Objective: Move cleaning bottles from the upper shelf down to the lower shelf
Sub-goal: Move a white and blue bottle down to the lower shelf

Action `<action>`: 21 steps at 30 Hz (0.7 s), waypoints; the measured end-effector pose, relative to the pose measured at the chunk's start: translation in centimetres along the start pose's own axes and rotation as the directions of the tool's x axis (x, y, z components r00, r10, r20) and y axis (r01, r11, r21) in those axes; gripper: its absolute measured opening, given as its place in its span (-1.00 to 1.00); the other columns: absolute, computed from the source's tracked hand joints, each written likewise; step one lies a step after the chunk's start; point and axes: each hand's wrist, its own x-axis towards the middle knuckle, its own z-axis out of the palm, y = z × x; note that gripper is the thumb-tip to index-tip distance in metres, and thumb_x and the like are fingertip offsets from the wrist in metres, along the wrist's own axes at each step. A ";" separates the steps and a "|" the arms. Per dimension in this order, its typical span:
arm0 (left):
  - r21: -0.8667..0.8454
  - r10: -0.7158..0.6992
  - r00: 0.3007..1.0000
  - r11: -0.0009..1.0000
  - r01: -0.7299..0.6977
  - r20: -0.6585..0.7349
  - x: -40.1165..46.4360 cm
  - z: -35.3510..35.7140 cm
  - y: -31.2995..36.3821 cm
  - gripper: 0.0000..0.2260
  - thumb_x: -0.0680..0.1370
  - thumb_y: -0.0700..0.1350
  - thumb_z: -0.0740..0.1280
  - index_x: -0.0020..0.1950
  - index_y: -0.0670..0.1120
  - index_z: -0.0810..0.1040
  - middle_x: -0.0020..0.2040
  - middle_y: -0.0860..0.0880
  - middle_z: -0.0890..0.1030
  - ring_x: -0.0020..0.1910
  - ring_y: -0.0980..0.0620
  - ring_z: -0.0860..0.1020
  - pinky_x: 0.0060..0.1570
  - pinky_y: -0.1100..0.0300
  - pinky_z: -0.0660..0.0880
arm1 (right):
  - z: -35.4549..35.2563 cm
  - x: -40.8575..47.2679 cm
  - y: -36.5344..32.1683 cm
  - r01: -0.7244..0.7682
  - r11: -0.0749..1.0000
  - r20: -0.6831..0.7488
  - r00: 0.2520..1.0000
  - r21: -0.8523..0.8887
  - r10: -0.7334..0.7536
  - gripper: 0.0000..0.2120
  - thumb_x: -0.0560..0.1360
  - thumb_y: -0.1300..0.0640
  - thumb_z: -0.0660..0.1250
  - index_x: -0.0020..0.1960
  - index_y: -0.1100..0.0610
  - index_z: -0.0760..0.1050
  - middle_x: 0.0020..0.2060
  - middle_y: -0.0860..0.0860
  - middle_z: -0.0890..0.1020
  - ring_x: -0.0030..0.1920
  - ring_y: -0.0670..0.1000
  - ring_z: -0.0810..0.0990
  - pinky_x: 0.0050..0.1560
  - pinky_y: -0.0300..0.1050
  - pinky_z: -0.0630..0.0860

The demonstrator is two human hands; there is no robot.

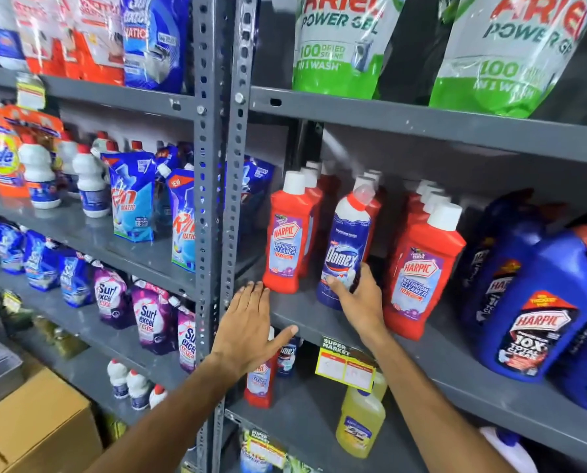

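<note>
Right hand [356, 302] wrapped around the lower body of the blue Domex bottle [345, 254], thumb across the front label, fingers round the far side; bottle tilted, base at the front edge of the upper shelf [295, 312], between two rows of red Harpic bottles [287, 244]. Left hand [247, 329] open, fingers spread flat, over the shelf's front edge near the steel upright [213, 199], holding nothing.

Handling, as a guess: rigid plastic, looks full so moderately heavy, glossy label may be slick; angled neck makes it top-heavy, so the low waist grip suits, a second hand under the base would help. Cap on, spill unlikely.

Lower shelf [298, 414] already carries a red Harpic [259, 387] and another Domex [287, 356] just behind the left hand, plus a yellow cleaner bottle [360, 421] beneath the price tag [345, 367]. Free space shows toward its front edge. Big blue Harpic jugs [531, 302] sit at the upper shelf's right end
</note>
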 end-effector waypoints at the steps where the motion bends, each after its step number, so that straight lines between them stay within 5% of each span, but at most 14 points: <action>1: 0.002 0.000 1.000 1.000 0.000 -0.001 0.0 -0.1 0.0 0.04 0.55 0.55 -0.24 0.69 -0.26 0.12 0.69 -0.25 0.23 0.69 -0.18 0.15 0.70 -0.08 0.00 | 0.0 0.0 0.0 -0.001 1.000 0.000 1.000 0.000 0.001 -0.46 0.50 -0.02 0.59 0.37 0.06 0.46 0.25 0.00 0.69 0.08 -0.17 0.68 -0.07 -0.41 0.52; 5: 0.024 -0.001 1.000 1.000 0.001 -0.007 0.0 -0.5 0.0 0.04 0.54 0.54 -0.29 0.70 -0.26 0.04 0.71 -0.25 0.16 0.71 -0.17 0.09 0.68 -0.03 -0.11 | -0.2 0.0 -0.2 0.000 0.999 0.002 1.000 0.037 0.000 -0.44 0.49 0.02 0.61 0.40 0.07 0.48 0.27 0.02 0.69 0.13 -0.12 0.69 -0.05 -0.40 0.56; 10: 0.007 -0.006 1.000 1.000 0.005 0.026 -1.6 -1.0 -0.5 0.03 0.53 0.52 -0.35 0.69 -0.27 -0.16 0.74 -0.24 -0.09 0.73 -0.13 -0.13 0.64 0.03 -0.30 | 0.0 -2.0 -0.9 0.017 0.992 0.058 0.998 0.123 -0.024 -0.45 0.44 0.06 0.65 0.35 0.04 0.53 0.22 0.00 0.73 0.16 -0.07 0.72 0.17 -0.05 0.68; 15: 0.006 0.009 1.000 1.000 -0.009 -0.004 -5.4 -0.7 -1.8 -0.04 0.61 0.50 -0.24 0.69 -0.27 -0.15 0.71 -0.24 -0.15 0.73 -0.13 -0.14 0.68 0.01 -0.21 | 0.8 -5.4 -2.0 0.093 0.986 0.087 0.991 0.140 -0.106 -0.54 0.40 0.14 0.66 0.24 -0.01 0.60 0.07 -0.13 0.78 0.01 -0.18 0.76 0.07 -0.18 0.67; 21: -0.061 -0.043 0.997 0.997 0.047 0.064 -9.8 -0.1 -2.4 -0.04 0.61 0.53 -0.21 0.69 -0.20 -0.27 0.69 -0.19 -0.29 0.70 -0.09 -0.27 0.68 -0.01 -0.25 | 2.6 -9.6 -2.9 0.145 0.970 0.206 0.961 0.196 -0.185 -0.55 0.44 0.14 0.62 0.22 -0.19 0.57 0.07 -0.29 0.75 0.07 -0.20 0.75 0.03 -0.34 0.62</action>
